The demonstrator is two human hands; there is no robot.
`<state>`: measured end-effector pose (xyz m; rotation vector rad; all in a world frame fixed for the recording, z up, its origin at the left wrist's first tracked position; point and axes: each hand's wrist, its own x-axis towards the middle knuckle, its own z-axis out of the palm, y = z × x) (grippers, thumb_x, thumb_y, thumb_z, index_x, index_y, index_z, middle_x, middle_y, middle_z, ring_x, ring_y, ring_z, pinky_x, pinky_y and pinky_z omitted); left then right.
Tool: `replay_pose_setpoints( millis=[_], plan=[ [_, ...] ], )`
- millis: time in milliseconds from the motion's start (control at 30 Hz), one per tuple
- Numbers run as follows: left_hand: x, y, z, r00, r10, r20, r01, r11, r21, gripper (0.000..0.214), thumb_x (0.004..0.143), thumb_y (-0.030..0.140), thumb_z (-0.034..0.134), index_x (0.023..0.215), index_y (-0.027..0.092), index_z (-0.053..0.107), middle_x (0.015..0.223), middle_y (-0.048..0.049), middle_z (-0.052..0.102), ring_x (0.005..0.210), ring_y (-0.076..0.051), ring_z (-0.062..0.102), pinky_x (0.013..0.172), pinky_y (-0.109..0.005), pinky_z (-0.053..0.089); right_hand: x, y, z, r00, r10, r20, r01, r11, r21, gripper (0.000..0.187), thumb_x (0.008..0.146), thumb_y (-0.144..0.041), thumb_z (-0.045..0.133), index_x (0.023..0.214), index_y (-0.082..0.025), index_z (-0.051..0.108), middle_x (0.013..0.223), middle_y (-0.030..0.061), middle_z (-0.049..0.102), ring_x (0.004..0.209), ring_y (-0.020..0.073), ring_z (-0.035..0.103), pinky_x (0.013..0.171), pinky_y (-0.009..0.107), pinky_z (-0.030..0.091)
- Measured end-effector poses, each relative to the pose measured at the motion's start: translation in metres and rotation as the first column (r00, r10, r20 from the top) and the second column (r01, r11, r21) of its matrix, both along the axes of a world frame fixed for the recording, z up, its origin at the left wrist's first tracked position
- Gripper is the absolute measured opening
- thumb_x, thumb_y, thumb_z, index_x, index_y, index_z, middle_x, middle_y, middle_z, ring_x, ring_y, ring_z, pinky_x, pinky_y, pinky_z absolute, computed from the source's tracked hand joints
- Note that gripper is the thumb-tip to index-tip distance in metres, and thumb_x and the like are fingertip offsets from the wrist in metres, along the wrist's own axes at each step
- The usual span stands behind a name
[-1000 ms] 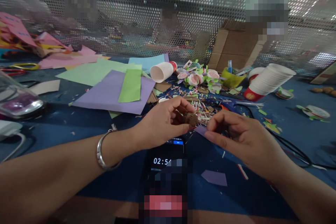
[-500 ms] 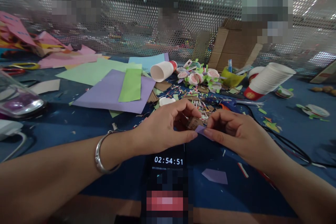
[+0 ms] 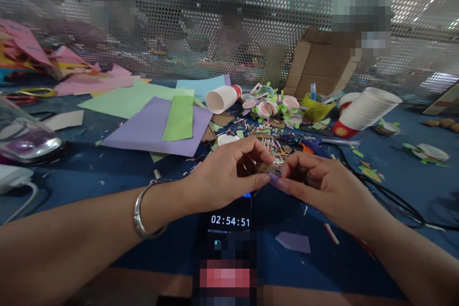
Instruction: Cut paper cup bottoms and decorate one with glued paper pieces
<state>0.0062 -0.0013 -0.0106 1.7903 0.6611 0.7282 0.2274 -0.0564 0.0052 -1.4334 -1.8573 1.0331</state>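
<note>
My left hand [image 3: 229, 172], with a silver bangle at the wrist, pinches a small piece of brown cardboard [image 3: 264, 168] that has dark print on it. Against the cardboard's lower edge lies a small purple paper piece [image 3: 274, 177]. The thumb and fingers of my right hand [image 3: 315, 177] are closed on that paper, close to my left thumb. Fingers hide much of both pieces. Below my hands, a phone [image 3: 229, 234] shows 02:54:51. A loose purple paper cutout [image 3: 293, 242] lies to the right of the phone.
Purple paper [image 3: 143, 124] with a green strip [image 3: 179, 117] lies left. Behind my hands are paper scraps [image 3: 274, 146], small paper-disc crafts [image 3: 265, 107], a tipped paper cup [image 3: 220, 99] and a blue glue gun [image 3: 304, 141]. Stacked cups [image 3: 373, 107] and a black cable [image 3: 394, 198] are right.
The purple paper has tilted and shows less of its face between my fingertips. The printed cardboard also lies flatter. Both hands stay almost in place.
</note>
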Motion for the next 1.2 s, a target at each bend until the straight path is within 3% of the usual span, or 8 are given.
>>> replay_pose_setpoints(
  millis=[267,633,967,1200],
  plan=[
    [0.0015,-0.0007,0.0012,1.000,-0.020,0.005,0.020,0.996,-0.081,0.022,0.084,0.021,0.073,0.099,0.017,0.058,0.080,0.0027,0.056,0.070,-0.011,0.051,0.061,-0.026,0.039,-0.0046,0.0009,0.0004,1.000,0.027,0.013,-0.027,1.000,0.005,0.025,0.095,-0.045,0.068,0.089,-0.021,0.065,0.078,-0.0021,0.063,0.069,0.0123,0.055,0.061,0.024,0.042],
    [0.0000,0.0002,-0.0033,0.992,-0.097,0.074,0.112,0.969,-0.220,0.030,0.084,0.023,0.078,0.105,0.018,0.057,0.092,0.0000,0.062,0.083,-0.013,0.059,0.074,-0.029,0.048,-0.0045,0.0006,-0.0045,0.996,0.075,0.040,-0.076,0.997,0.026,0.028,0.096,-0.045,0.063,0.085,-0.020,0.067,0.079,0.0005,0.067,0.072,0.0148,0.057,0.063,0.027,0.043],
    [-0.0019,-0.0030,-0.0002,0.983,-0.136,0.123,0.162,0.959,-0.232,0.037,0.085,0.022,0.079,0.112,0.021,0.054,0.096,0.0000,0.061,0.086,-0.014,0.060,0.075,-0.030,0.048,-0.0062,-0.0014,-0.0024,0.997,0.071,0.019,-0.072,0.997,0.027,0.024,0.096,-0.039,0.061,0.083,-0.020,0.067,0.076,-0.0006,0.064,0.070,0.0136,0.055,0.062,0.025,0.043],
    [-0.0032,-0.0013,0.0026,0.995,-0.053,0.082,0.070,0.972,-0.224,0.041,0.082,0.022,0.081,0.113,0.020,0.054,0.097,-0.0005,0.061,0.086,-0.013,0.061,0.076,-0.030,0.050,-0.0015,-0.0013,0.0001,0.999,0.030,0.031,-0.034,0.993,0.110,0.024,0.098,-0.043,0.063,0.085,-0.022,0.068,0.076,-0.0030,0.064,0.068,0.0110,0.056,0.062,0.023,0.043]
  ],
)
